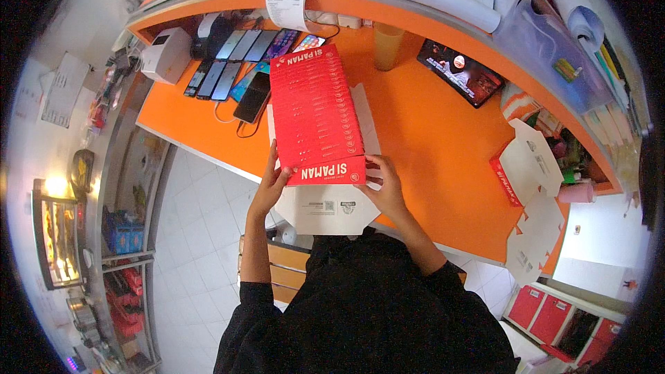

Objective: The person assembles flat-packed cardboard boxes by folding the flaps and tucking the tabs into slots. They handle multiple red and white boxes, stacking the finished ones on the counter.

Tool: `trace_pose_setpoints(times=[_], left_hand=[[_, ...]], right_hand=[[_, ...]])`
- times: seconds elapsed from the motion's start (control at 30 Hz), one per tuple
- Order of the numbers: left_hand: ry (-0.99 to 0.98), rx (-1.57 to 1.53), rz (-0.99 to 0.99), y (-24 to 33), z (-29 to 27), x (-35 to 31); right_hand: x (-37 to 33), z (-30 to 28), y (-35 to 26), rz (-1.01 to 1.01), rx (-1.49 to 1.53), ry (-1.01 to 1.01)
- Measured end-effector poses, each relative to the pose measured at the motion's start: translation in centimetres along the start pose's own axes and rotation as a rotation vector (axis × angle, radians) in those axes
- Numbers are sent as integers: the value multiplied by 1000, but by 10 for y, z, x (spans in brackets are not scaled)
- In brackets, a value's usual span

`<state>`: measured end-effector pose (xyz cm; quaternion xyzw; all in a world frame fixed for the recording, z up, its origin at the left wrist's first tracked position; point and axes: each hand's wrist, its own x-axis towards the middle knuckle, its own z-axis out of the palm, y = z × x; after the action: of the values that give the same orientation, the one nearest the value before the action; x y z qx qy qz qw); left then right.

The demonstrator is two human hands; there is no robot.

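In front of me a long stack of overlapping red printed cardboard pieces (315,107) lies over the orange counter. White flattened cardboard (325,209) with a small printed square code shows under its near end and past its sides. My left hand (269,190) grips the near left corner, thumb on the red face. At the near right corner my right hand (384,183) has its thumb and fingers closed on the edge. The frontmost red piece sits between both hands. Whether the hands hold one piece or several, I cannot tell.
Several phones (228,62) lie beyond the stack on the left, by a white box-shaped device (166,55). A tablet (460,73) with a lit screen leans at the far right, near an amber cup (388,45). Partly folded red-and-white cardboard boxes (530,173) rest at the counter's right edge.
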<state>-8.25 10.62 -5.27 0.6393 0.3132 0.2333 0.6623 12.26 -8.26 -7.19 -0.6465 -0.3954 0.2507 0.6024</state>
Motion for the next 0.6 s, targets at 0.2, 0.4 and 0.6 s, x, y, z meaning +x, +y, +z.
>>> trace_pose_setpoints(times=[0.2,0.4,0.6], left_hand=[[18,440,123,9,-12,19],[70,719,315,16,14,53],[50,562,202,17,24,54]], right_hand=[[1,-1,2,-43,-33,-3],[2,-5,8,-51,-66,-39],[2,-10,3,-79,-105,-86]])
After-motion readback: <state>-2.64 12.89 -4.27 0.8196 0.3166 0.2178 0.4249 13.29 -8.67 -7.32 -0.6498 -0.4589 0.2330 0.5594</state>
